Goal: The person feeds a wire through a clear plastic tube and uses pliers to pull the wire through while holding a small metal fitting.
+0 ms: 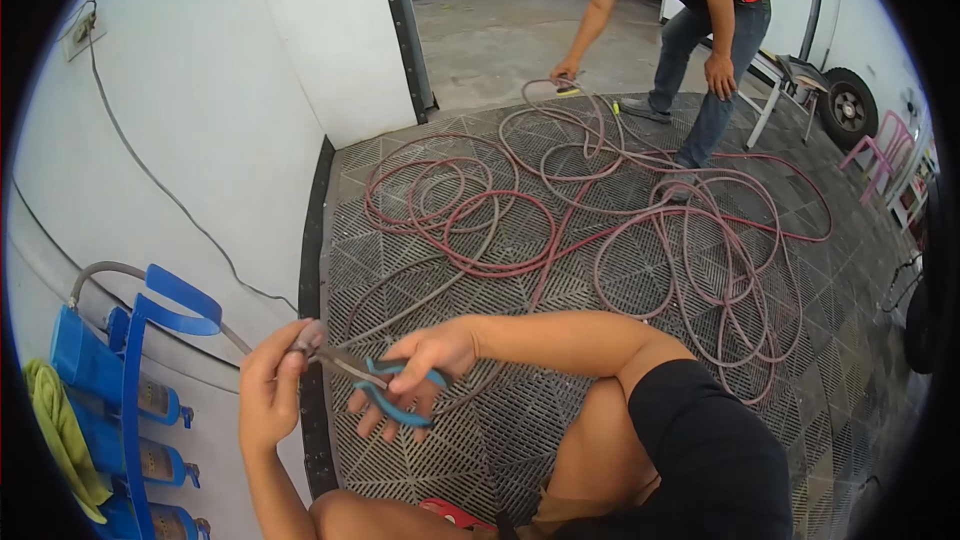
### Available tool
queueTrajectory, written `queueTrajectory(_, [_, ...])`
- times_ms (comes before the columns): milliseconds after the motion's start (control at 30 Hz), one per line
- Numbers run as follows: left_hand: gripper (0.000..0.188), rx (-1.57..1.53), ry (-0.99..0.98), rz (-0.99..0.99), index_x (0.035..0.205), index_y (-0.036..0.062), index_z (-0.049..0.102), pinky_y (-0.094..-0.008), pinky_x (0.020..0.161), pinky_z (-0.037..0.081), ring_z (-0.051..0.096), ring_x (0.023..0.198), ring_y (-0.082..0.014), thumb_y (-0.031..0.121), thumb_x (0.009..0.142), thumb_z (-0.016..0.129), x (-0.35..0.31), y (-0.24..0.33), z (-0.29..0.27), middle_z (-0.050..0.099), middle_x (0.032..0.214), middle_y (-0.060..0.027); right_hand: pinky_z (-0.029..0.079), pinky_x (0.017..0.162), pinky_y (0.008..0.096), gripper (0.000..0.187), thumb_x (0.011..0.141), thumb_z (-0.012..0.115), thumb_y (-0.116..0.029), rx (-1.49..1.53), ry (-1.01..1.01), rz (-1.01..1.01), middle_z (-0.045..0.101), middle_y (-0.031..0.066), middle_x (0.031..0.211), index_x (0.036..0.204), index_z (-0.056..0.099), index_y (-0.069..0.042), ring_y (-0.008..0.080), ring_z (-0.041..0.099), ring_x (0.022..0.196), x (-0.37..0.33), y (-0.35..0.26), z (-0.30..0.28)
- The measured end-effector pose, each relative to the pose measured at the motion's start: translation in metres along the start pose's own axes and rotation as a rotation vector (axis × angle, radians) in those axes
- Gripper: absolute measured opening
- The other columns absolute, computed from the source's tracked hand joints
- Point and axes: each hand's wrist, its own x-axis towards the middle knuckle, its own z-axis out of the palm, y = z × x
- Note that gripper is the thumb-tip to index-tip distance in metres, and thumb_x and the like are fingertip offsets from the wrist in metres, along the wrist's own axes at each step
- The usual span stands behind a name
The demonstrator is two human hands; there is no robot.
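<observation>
The left hand [268, 380] pinches a small greyish piece [309, 336] between thumb and fingers, near the blue wall-mounted unit [133, 400]. The right hand [428, 352] is closed loosely round the blue-handled pliers [392, 406], some fingers spread below the handles, and the pliers point at that piece above the grated floor [520, 430], though whether their tips grip it I cannot tell

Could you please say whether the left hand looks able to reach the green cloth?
Probably not: the left hand holds what looks like a hose end, and the blue rack stands between it and the green cloth.
</observation>
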Motion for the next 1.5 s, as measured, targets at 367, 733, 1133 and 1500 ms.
queueTrajectory(367, [0.024, 0.362, 0.141, -0.004, 0.121, 0.0020, 0.063, -0.0450, 0.073, 0.053, 0.068, 0.085, -0.0421, 0.015, 0.103, 0.053, 0.007, -0.037, 0.032, 0.071, 0.100, -0.0219, 0.058, 0.080, 0.0405, 0.049, 0.097, 0.065, -0.021, -0.301, 0.393, 0.534, 0.067, 0.0123, 0.103, 0.139, 0.053, 0.003, 0.0217, 0.067, 0.095, -0.037, 0.065, -0.097])
queueTrajectory(733, [0.034, 0.213, -0.012, -0.056, 0.120, -0.0032, 0.065, -0.0404, 0.076, 0.052, 0.068, 0.083, -0.0361, 0.025, 0.103, 0.056, 0.005, -0.024, 0.019, 0.071, 0.093, -0.0197, 0.052, 0.072, 0.0490, 0.040, 0.103, 0.046, -0.028, -1.044, 0.052, 1.576, 0.069, 0.0127, 0.092, 0.099, 0.072, 0.002, 0.0309, 0.064, 0.079, -0.129, 0.180, -0.197])
queueTrajectory(1133, [0.029, 0.152, 0.038, 0.005, 0.117, -0.0003, 0.066, -0.0396, 0.068, 0.050, 0.065, 0.075, -0.0333, 0.024, 0.102, 0.059, 0.010, -0.025, 0.017, 0.068, 0.089, -0.0166, 0.045, 0.076, 0.0522, 0.042, 0.102, 0.040, -0.025, -1.231, 0.206, 1.666, 0.067, 0.0153, 0.104, 0.105, 0.073, 0.002, 0.0342, 0.060, 0.086, -0.152, 0.191, -0.222])
queueTrajectory(1500, [0.024, 0.199, -0.035, -0.016, 0.118, 0.0032, 0.066, -0.0400, 0.072, 0.052, 0.067, 0.081, -0.0337, 0.018, 0.100, 0.061, 0.003, -0.032, 0.006, 0.070, 0.098, -0.0139, 0.049, 0.080, 0.0490, 0.037, 0.103, 0.049, -0.030, -1.150, 0.199, 1.618, 0.069, 0.0116, 0.105, 0.112, 0.071, -0.003, 0.0305, 0.063, 0.089, -0.091, 0.169, -0.183])
